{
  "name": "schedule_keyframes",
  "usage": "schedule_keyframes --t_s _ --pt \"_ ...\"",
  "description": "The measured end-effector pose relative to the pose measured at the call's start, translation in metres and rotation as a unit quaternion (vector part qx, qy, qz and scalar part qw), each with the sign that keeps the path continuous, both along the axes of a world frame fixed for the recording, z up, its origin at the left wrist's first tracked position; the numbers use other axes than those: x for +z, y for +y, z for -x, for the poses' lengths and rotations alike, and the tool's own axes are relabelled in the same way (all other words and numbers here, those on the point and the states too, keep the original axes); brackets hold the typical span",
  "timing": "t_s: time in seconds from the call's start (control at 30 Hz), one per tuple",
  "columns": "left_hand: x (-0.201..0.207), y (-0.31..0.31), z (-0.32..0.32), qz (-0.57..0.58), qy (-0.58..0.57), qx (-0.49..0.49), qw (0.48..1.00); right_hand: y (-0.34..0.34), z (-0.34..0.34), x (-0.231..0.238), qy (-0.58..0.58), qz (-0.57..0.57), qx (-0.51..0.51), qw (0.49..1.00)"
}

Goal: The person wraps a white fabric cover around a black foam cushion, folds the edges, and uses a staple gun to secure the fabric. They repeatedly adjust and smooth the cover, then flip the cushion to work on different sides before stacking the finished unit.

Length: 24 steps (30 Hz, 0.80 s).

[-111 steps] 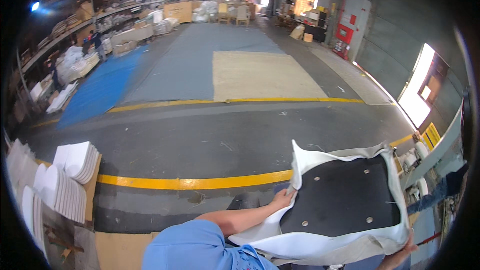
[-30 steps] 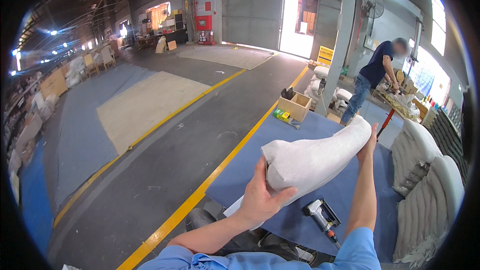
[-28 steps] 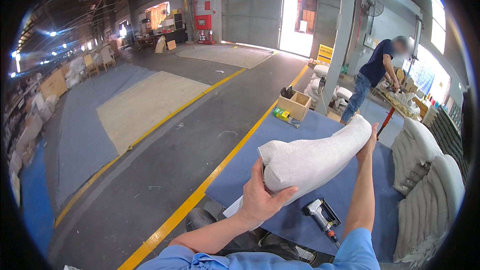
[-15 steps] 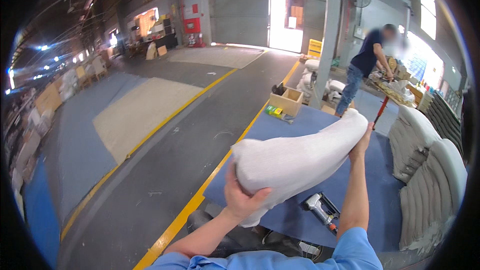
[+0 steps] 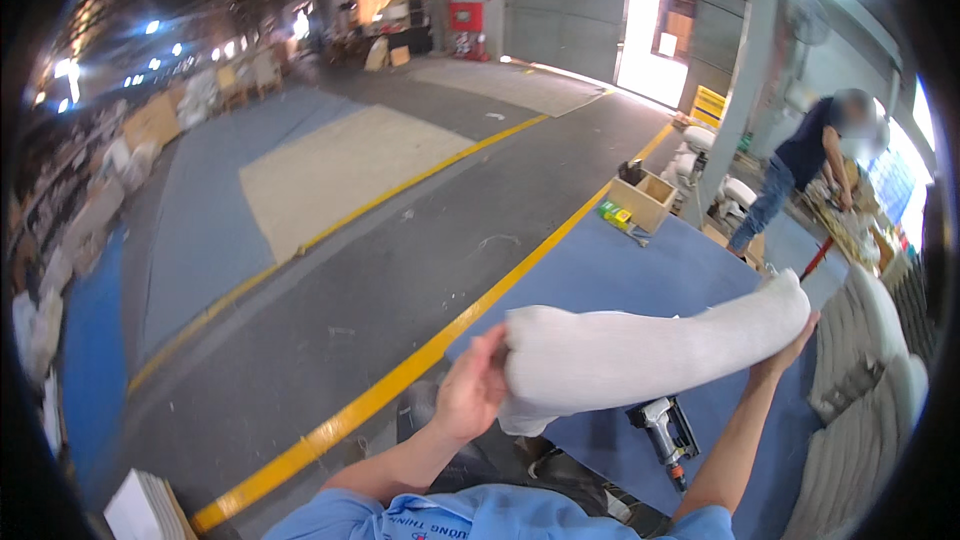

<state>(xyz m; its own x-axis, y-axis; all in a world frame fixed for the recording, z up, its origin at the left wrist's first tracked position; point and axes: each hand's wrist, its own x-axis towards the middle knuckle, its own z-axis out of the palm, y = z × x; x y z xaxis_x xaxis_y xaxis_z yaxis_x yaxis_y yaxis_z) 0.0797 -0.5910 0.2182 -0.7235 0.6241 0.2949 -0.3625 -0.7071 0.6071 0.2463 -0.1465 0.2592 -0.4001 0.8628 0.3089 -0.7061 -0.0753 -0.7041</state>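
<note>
A long, curved padded piece (image 5: 650, 350) in off-white fabric is held up in front of me, above a blue-topped table (image 5: 570, 275). My left hand (image 5: 472, 388) closes on its left end, with some fingers hidden behind the fabric. At the far right end, my right hand (image 5: 788, 350) supports it from below and the side; the fingers are partly out of sight. A silver and black staple gun (image 5: 662, 438) lies on the table below the piece, between my forearms.
Similar padded pieces (image 5: 868, 390) stand stacked at the right. An open wooden box (image 5: 652, 202) and a green-yellow packet (image 5: 612, 212) sit at the table's far corner. Beyond, a co-worker (image 5: 800, 155) stands at another bench. A yellow floor line (image 5: 400, 370) runs along the left.
The view has swung left, so the surroundings sit further right. The padded piece has turned closer to level, and my left hand has shifted around its end.
</note>
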Motion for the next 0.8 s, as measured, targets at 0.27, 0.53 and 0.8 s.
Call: schedule_keyframes --t_s 0.27,0.53,0.8 --pt "0.03 0.048 -0.028 -0.006 0.182 -0.106 0.978 0.078 -0.019 -0.044 0.056 -0.046 0.058 0.996" --pt "0.044 0.066 -0.044 0.025 0.267 -0.088 0.959 0.087 -0.028 -0.076 0.081 -0.017 0.058 0.995" --pt "0.056 0.068 -0.044 0.06 0.29 -0.07 0.953 0.071 -0.021 -0.057 0.051 0.016 -0.026 0.998"
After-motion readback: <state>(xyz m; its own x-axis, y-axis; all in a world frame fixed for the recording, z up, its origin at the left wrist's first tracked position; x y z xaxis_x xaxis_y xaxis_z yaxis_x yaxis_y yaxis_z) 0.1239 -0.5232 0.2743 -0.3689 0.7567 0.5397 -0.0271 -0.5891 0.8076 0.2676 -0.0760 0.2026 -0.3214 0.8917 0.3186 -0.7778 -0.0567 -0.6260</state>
